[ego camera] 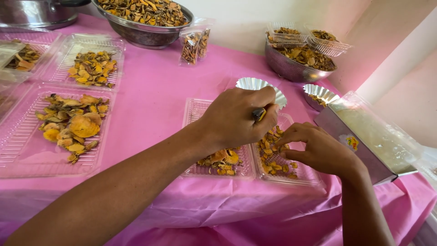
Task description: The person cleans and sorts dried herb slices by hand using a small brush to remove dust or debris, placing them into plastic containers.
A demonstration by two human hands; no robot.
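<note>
- Orange-yellow dried slices (273, 157) lie in a clear plastic tray (298, 175) on the pink tablecloth (154, 100), and both our hands work over this tray.
- Our right hand (318, 148) has its fingers curled, the fingertips pinching at the slices in the tray.
- Our left hand (236, 118) is closed loosely above the tray, with a ring on one finger; we cannot tell if it holds a slice.
- We judge the slices are light, dry and brittle, so it is better to take them by the edges with a soft pinch.
- A second clear tray (200, 114) with more slices touches the first one on its left.
- Just behind stands a silver foil cup (255, 84); a metal box (359, 136) is at the right.
- Farther away are larger filled trays (27, 136) and metal bowls (145, 32) full of the same slices.
</note>
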